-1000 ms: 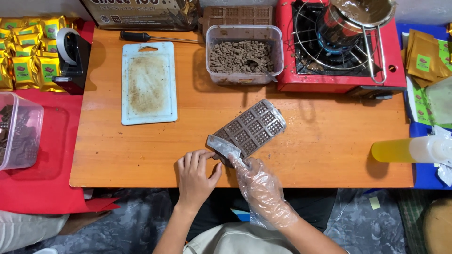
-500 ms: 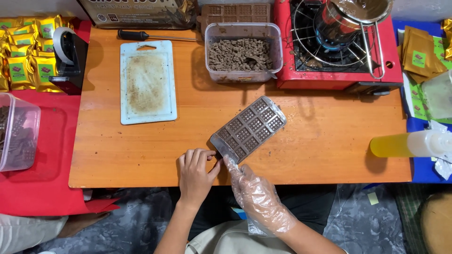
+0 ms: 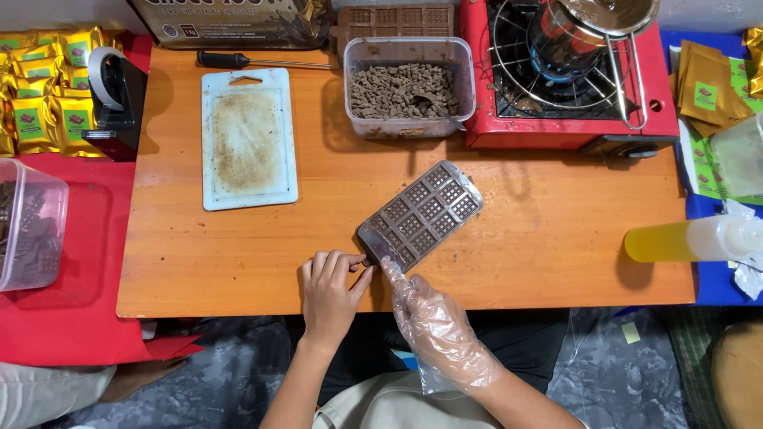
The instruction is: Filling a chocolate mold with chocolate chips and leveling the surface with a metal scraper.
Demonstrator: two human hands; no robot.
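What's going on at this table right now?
A person grips the near end of a chocolate bar mould lying on the wooden table: bare left hand, plastic-gloved right hand. Behind it sit a tub of chocolate chunks, a cutting board and a red gas stove.

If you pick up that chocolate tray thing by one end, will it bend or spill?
The chocolate mould probably stays stiff: it lies flat and straight while both hands pinch only its near corner. Its cells look filled, so it is likely heavy for its thinness. Tilted, the filling might run if soft. The gloved right hand may slip more than the bare left hand.
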